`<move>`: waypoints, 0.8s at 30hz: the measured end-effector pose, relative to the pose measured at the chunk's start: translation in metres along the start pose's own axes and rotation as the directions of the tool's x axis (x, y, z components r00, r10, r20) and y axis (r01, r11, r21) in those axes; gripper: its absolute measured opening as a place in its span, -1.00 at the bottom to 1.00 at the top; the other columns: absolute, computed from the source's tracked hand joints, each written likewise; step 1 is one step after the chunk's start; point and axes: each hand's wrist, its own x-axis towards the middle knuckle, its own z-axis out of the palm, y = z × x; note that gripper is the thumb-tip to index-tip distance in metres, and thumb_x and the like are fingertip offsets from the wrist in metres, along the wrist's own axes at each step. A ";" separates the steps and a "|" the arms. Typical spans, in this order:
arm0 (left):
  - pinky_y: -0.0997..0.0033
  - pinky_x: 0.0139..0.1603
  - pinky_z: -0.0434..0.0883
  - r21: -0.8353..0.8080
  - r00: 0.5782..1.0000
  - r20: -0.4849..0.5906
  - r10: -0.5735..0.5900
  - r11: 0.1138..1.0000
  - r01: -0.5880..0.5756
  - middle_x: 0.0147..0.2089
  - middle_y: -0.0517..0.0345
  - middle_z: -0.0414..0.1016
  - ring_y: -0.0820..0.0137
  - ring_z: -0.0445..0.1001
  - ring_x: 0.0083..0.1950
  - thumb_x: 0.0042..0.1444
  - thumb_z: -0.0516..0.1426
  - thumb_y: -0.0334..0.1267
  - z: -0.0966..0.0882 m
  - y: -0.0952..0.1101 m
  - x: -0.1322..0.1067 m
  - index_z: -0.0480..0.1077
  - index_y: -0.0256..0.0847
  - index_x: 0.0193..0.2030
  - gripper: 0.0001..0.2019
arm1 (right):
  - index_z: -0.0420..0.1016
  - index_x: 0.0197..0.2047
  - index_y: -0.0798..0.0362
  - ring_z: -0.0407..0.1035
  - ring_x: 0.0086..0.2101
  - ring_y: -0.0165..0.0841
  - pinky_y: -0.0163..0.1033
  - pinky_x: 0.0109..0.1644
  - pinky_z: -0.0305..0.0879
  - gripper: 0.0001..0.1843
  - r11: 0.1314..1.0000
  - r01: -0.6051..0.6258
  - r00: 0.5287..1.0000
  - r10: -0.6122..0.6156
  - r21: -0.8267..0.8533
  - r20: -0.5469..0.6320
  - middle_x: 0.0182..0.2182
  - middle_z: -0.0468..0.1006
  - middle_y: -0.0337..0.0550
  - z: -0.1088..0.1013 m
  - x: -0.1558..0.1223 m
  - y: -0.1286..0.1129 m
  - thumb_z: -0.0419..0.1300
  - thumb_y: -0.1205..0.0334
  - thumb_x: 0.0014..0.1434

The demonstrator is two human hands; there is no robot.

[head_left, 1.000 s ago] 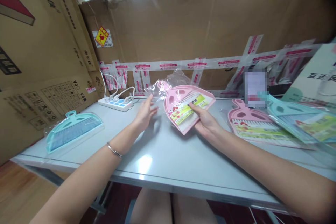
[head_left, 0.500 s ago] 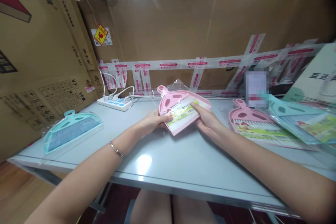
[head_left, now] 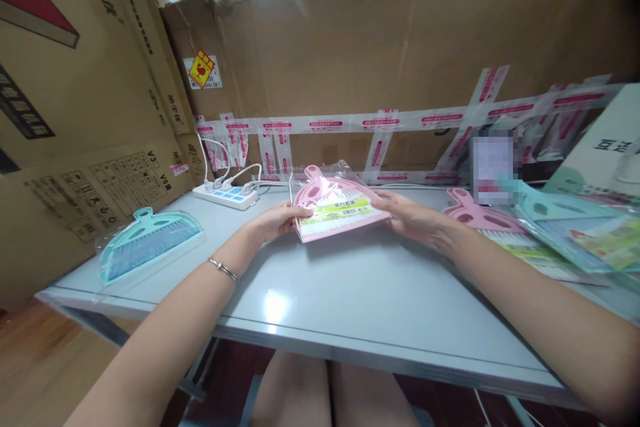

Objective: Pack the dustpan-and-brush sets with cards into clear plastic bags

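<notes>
Both my hands grip a pink dustpan and brush set (head_left: 336,208) in clear plastic wrap, held up over the middle of the table. My left hand (head_left: 277,222) pinches its left edge, thumb on top of the printed label. Closed on the right edge is my right hand (head_left: 407,213), its fingers partly hidden. The set's handle points up and away from me, and its wrap sticks up around it. To the left lies a blue-green dustpan set (head_left: 153,241), also wrapped. On the right, another pink dustpan set (head_left: 487,219) lies beside a second blue-green set (head_left: 575,223) that partly overlaps it.
A white power strip (head_left: 225,195) with several plugs sits at the back left of the grey table (head_left: 320,300). A large taped carton (head_left: 330,60) stands behind, and another carton (head_left: 95,80) on the left. A blurred-out upright device (head_left: 493,163) stands at the back right.
The pink set has turned to lie more level, its front edge now facing me. My right hand has shifted from the label to the set's right edge. The view has moved slightly.
</notes>
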 end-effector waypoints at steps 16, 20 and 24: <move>0.23 0.11 0.37 -0.036 0.978 0.080 0.193 0.981 -0.191 0.14 -0.15 0.40 0.25 0.44 0.09 -0.24 0.32 -0.51 0.024 0.006 -0.007 0.23 -0.22 0.17 -0.25 | 0.50 -0.37 0.29 0.47 -0.53 -0.44 -0.51 -0.42 0.47 -0.95 0.969 -0.107 0.979 0.142 0.222 -0.148 -0.50 0.57 0.00 0.015 0.010 0.017 0.21 0.54 0.08; 0.17 0.18 0.31 0.034 0.984 -0.073 0.161 0.987 -0.159 0.22 -0.23 0.29 0.25 0.38 0.15 -0.29 0.35 -0.49 0.025 0.003 -0.006 -0.04 -0.19 0.32 0.01 | 0.49 -0.35 0.25 0.48 -0.51 -0.44 -0.51 -0.43 0.47 -0.93 0.966 -0.091 0.969 0.142 0.242 -0.201 -0.51 0.57 -0.04 0.016 0.010 0.018 0.18 0.51 0.12; 0.28 0.13 0.34 0.081 0.961 -0.055 0.271 0.960 -0.266 0.19 -0.14 0.33 0.29 0.38 0.14 -0.26 0.34 -0.46 0.023 0.000 -0.002 0.12 -0.19 0.25 -0.13 | 0.49 -0.33 0.24 0.49 -0.51 -0.45 -0.51 -0.42 0.47 -0.93 0.964 -0.081 0.970 0.135 0.252 -0.204 -0.48 0.58 -0.03 0.017 0.010 0.018 0.19 0.52 0.11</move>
